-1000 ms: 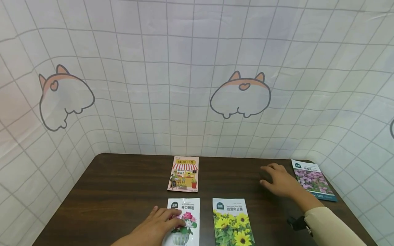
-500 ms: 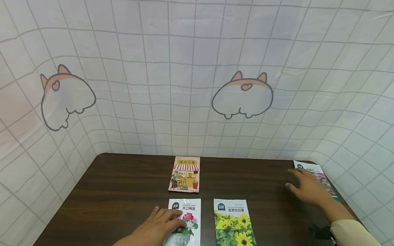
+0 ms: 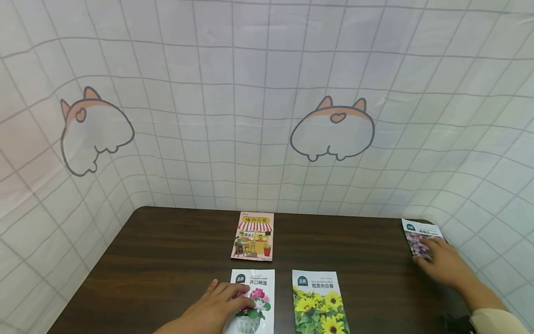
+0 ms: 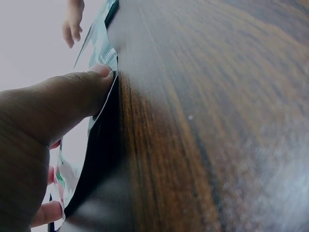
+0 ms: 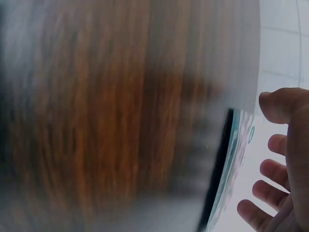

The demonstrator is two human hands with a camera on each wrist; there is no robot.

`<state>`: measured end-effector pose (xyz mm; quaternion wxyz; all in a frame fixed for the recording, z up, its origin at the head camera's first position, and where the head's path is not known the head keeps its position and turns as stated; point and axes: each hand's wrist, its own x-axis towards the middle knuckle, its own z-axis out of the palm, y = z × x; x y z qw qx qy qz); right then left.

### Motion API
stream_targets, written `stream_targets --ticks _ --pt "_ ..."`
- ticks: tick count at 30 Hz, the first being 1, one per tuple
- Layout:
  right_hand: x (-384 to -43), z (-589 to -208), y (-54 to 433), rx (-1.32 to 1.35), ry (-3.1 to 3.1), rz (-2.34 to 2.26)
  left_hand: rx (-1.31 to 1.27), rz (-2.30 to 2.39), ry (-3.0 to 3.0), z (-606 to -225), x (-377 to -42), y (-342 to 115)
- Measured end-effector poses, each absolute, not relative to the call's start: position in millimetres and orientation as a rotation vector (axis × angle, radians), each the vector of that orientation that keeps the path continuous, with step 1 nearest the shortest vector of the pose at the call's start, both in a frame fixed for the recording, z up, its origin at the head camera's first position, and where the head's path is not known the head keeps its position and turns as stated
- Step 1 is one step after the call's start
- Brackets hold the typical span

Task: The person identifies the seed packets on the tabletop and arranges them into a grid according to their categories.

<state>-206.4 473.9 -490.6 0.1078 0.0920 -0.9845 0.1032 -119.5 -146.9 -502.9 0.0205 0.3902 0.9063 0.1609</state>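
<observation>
My left hand (image 3: 210,308) rests on a white seed packet (image 3: 263,320) printed with pink lotus flowers in a bowl. Seen from the left wrist, the thumb (image 4: 72,99) touches the packet near its edge. At the far right of the table, my right hand (image 3: 448,269) lies over a seed packet (image 3: 417,241) with purple-pink flowers and partly covers it. The right wrist view shows the thumb and fingers (image 5: 270,171) spread apart above that packet, pinching nothing. Whether the fingertips touch it, I cannot tell.
A sunflower seed packet (image 3: 320,301) lies right of the lotus one. Behind stands out a pink packet (image 3: 252,236) with a striped awning, flat on the dark wooden table (image 3: 167,250). A white gridded curtain (image 3: 250,116) borders the table's back and sides.
My right hand has travelled rightward across the table and is now over the purple-flower packet. The left hand stays on the lotus packet. The head view has shifted slightly.
</observation>
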Motion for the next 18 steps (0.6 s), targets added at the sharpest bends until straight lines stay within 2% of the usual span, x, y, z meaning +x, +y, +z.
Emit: stream_targets --ticks 18 --pt "-203.0 -493.0 496.3 0.218 -3.043 0.265 1.196 0.479 2.827 -501.1 -117.6 -146.6"
